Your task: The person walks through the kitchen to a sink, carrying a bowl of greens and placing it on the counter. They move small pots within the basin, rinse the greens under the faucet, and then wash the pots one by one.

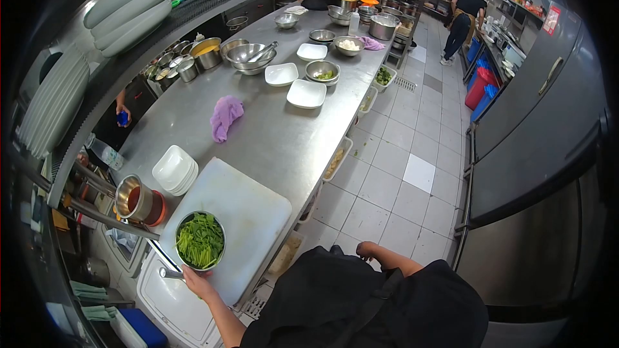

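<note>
A round metal bowl of chopped leafy greens (pixel 200 241) is at the near left part of a white cutting board (pixel 255 203). My left hand (pixel 198 282) grips the bowl's near edge, with its fingers partly hidden under the rim. Just left of that hand lies a metal handle (pixel 171 273), whose other end I cannot make out. My right hand (pixel 367 250) hangs low beside my dark clothing, over the floor and away from the table. Its fingers point down and show too little to tell their shape.
Beside the board stand stacked white square dishes (pixel 174 169) and a metal pot of red sauce (pixel 133 198). A purple cloth (pixel 226 118) lies on the steel table (pixel 277 135). Metal bowls (pixel 250 57) are farther back. A grey fridge (pixel 535 122) borders the tiled aisle, where a person (pixel 465 16) stands.
</note>
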Available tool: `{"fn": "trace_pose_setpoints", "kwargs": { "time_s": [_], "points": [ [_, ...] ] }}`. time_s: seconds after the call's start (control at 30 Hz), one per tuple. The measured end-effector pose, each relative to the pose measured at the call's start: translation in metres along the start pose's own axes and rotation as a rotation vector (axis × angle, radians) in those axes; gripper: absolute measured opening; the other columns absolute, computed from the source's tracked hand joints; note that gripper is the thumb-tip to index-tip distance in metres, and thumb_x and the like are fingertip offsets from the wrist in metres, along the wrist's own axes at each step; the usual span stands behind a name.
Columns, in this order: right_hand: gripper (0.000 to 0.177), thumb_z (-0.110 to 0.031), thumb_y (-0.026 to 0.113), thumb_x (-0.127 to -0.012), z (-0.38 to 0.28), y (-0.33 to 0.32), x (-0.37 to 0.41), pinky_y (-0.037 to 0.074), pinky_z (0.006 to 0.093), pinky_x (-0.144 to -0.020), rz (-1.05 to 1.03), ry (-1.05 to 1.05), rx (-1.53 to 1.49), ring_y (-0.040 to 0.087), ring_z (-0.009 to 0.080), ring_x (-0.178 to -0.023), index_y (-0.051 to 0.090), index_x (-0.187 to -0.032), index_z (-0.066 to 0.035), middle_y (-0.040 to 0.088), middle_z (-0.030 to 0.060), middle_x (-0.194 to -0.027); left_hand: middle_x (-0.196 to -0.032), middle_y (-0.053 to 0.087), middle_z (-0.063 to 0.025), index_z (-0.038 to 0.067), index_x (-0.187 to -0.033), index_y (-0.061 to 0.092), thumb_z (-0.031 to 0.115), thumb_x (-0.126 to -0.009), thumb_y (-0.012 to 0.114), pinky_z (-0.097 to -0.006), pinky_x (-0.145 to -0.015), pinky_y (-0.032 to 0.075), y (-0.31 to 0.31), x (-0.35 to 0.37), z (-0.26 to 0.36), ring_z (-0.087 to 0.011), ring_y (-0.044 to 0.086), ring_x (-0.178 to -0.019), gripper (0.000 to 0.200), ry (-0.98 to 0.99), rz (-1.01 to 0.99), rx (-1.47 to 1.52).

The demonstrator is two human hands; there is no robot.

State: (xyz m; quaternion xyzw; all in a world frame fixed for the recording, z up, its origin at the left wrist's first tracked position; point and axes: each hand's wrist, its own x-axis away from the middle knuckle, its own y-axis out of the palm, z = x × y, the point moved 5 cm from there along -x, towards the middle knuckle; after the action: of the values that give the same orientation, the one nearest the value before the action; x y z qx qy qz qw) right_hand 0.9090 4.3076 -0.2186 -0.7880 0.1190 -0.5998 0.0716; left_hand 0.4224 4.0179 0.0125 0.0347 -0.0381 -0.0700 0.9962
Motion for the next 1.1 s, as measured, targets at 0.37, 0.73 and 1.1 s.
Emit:
{"fn": "trace_pose_setpoints", "kwargs": {
  "time_s": [0.37,0.73,1.1],
  "points": [
    [0.031,-0.019,0.041,-0.081,-0.003,0.0,0.002,0.055,0.04,-0.061,-0.001,0.015,0.005,0.066,0.025,-0.079,0.058,-0.102,-0.003,0.065,0.0142,-0.099,-0.097,0.059,-0.0079,0.0,-0.116,0.049,0.035,-0.096,0.039,-0.0238,-0.047,0.046,-0.003,-0.003,-0.005,-0.0145,0.059,-0.073,0.041,0.0,-0.006,0.004],
    [0.031,-0.018,0.04,-0.083,-0.001,0.004,-0.004,0.055,0.0403,-0.061,-0.042,0.011,0.024,0.067,0.0255,-0.081,0.058,-0.101,-0.002,0.065,0.0154,-0.1,-0.094,0.06,-0.0078,0.0,-0.115,0.05,0.035,-0.096,0.039,-0.0235,-0.047,0.046,0.0,0.001,0.001,-0.0143,0.06,-0.071,0.041,0.002,-0.012,-0.004],
    [0.03,-0.018,0.04,-0.081,-0.007,-0.002,0.003,0.055,0.0391,-0.058,0.041,-0.014,0.004,0.066,0.0239,-0.073,0.059,-0.097,-0.001,0.066,0.0121,-0.095,-0.094,0.06,-0.0076,0.0,-0.118,0.048,0.035,-0.097,0.039,-0.0236,-0.047,0.046,0.0,0.0,0.002,-0.0147,0.06,-0.071,0.042,-0.008,-0.047,0.012]
  ]
}}
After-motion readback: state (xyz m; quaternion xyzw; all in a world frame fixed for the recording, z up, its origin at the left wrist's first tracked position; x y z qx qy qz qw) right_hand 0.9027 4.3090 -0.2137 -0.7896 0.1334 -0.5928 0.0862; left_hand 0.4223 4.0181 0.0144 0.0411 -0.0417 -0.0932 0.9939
